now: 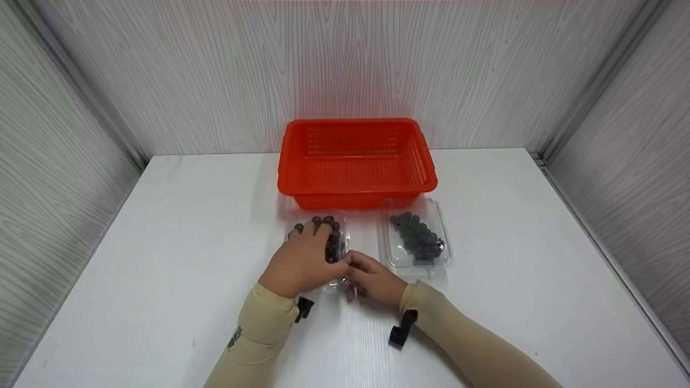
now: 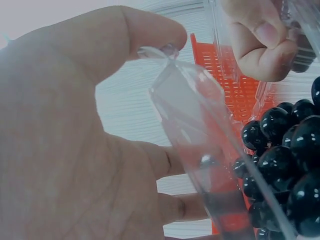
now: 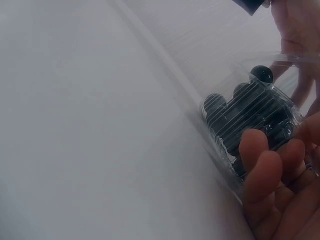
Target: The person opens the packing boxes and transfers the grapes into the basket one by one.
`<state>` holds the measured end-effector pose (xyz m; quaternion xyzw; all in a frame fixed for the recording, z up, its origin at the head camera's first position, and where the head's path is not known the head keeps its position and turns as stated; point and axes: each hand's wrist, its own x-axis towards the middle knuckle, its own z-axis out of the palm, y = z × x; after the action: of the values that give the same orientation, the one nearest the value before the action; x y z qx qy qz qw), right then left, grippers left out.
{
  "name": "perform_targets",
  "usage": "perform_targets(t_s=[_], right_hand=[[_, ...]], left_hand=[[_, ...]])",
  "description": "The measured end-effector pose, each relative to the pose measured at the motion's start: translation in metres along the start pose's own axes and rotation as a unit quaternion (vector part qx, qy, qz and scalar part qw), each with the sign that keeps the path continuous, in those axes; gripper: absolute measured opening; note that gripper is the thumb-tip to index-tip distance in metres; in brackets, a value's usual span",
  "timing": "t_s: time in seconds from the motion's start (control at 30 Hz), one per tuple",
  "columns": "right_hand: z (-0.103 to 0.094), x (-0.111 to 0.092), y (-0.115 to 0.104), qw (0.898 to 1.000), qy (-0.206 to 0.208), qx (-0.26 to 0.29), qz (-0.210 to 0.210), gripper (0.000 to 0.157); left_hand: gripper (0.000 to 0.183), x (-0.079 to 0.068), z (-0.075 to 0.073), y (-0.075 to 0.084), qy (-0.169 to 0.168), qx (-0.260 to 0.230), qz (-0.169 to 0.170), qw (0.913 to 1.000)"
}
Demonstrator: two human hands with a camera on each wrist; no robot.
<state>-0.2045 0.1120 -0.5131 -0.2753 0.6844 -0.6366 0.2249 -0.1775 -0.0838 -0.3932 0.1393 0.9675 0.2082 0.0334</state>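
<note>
A clear plastic box (image 1: 345, 231) holding dark, glossy grapes (image 1: 332, 245) lies in front of the basket. My left hand (image 1: 299, 264) reaches over this box from the left. In the left wrist view, its thumb is at a corner of the clear plastic wall (image 2: 185, 115), and its other fingers extend behind that wall. My right hand (image 1: 380, 280) grips the box's near right edge with curled fingers. In the right wrist view, the fingers (image 3: 265, 175) lie against the box beside the grapes (image 3: 250, 110). The left hand partly hides the grapes from above.
Behind the boxes stands a red perforated basket (image 1: 356, 191) near the back wall. To the right, a second clear box (image 1: 399, 256) contains another dark grape bunch (image 1: 418, 237). White tabletop (image 1: 178, 242) extends on both sides, with grooved walls around it.
</note>
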Motion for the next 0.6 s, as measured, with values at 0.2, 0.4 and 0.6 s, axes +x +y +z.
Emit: perform_targets(t_s=[0.2, 0.4, 0.6], right_hand=[[0.0007, 0.0014, 0.0007, 1.000, 0.001, -0.004, 0.003, 0.022], [-0.0004, 0.0018, -0.0002, 1.000, 0.006, -0.002, 0.016, 0.022], [-0.0043, 0.0006, 0.0028, 1.000, 0.004, 0.030, 0.007, 0.027]], left_hand=[[0.070, -0.0014, -0.0033, 0.0003, -0.010, -0.004, -0.012, 0.9999], [0.074, -0.0002, -0.0060, -0.0018, -0.021, -0.004, -0.014, 0.9997], [0.083, 0.0022, -0.0007, -0.0002, -0.015, 0.012, 0.011, 0.9998]])
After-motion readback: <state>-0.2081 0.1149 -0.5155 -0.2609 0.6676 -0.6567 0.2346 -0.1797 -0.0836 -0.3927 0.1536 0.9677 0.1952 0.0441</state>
